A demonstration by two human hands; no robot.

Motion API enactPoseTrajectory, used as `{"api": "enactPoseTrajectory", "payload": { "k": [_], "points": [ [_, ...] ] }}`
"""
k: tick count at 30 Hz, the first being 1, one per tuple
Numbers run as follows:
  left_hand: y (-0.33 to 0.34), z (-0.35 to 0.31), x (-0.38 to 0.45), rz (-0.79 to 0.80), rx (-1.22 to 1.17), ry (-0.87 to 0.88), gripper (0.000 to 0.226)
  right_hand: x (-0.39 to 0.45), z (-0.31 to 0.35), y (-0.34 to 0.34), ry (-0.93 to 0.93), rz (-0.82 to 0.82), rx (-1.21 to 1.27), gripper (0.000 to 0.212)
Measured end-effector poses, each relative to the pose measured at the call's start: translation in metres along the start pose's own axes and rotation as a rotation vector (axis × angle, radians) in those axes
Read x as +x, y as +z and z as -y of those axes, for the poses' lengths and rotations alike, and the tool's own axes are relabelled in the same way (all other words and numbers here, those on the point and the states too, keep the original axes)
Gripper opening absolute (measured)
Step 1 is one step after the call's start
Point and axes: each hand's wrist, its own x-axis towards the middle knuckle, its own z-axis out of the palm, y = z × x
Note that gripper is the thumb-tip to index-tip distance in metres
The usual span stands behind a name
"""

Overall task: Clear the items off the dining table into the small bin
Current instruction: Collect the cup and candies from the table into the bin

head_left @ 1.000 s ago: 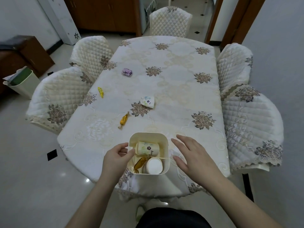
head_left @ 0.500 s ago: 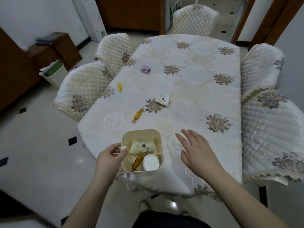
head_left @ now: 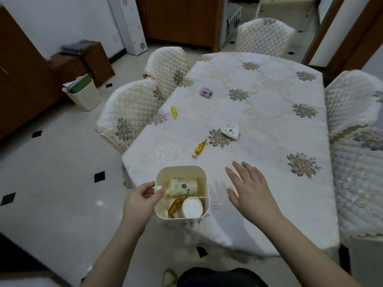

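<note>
A small cream bin point(head_left: 180, 170) sits at the near edge of the dining table point(head_left: 269, 129). My left hand point(head_left: 141, 200) grips its left rim, thumb inside. In the bin lie a flowered paper cup point(head_left: 183, 186), an amber candy point(head_left: 175, 206) and a white round cup point(head_left: 191, 207). My right hand point(head_left: 249, 188) hovers flat and open over the cloth, right of the bin. On the table lie a gold candy point(head_left: 199, 148), a crushed flowered cup point(head_left: 230, 130), a yellow wrapper point(head_left: 174, 111) and a purple packet point(head_left: 205, 92).
Quilted chairs stand around the table: two on the left point(head_left: 130, 112), one at the far end point(head_left: 264, 36), two on the right point(head_left: 356, 154). A cream waste bin point(head_left: 84, 94) stands on the tiled floor at left, beside brown cabinets point(head_left: 80, 61).
The view has swung left, so the table sits further right in frame. My left hand keeps its hold on the bin. My right hand stays spread over the cloth.
</note>
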Motion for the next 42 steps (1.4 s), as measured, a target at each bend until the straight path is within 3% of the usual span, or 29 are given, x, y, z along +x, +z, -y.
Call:
{"api": "enactPoseTrajectory", "payload": {
  "k": [7, 13, 20, 34, 39, 42],
  "points": [
    [-0.091, 0.018, 0.041, 0.014, -0.045, -0.022, 0.026, 0.024, 0.07, 0.025, 0.064, 0.11, -0.025, 0.058],
    [-0.119, 0.019, 0.069, 0.072, -0.068, -0.003, 0.02, 0.035, 0.094, 0.028, 0.163, 0.145, -0.032, 0.059],
    [-0.102, 0.018, 0.096, 0.107, -0.056, -0.015, 0.029, 0.041, 0.093, 0.031, 0.235, 0.174, -0.007, 0.059],
    [-0.045, -0.028, 0.164, 0.154, 0.04, 0.006, 0.018, 0.122, 0.035, 0.058, 0.314, 0.198, 0.124, 0.058],
    [-0.036, -0.037, 0.177, 0.158, 0.066, -0.008, 0.041, 0.158, 0.028, 0.069, 0.269, 0.209, 0.126, 0.06],
    [-0.031, -0.033, 0.187, 0.17, 0.077, -0.013, 0.026, 0.169, 0.027, 0.077, 0.276, 0.229, 0.151, 0.061]
  ]
}}
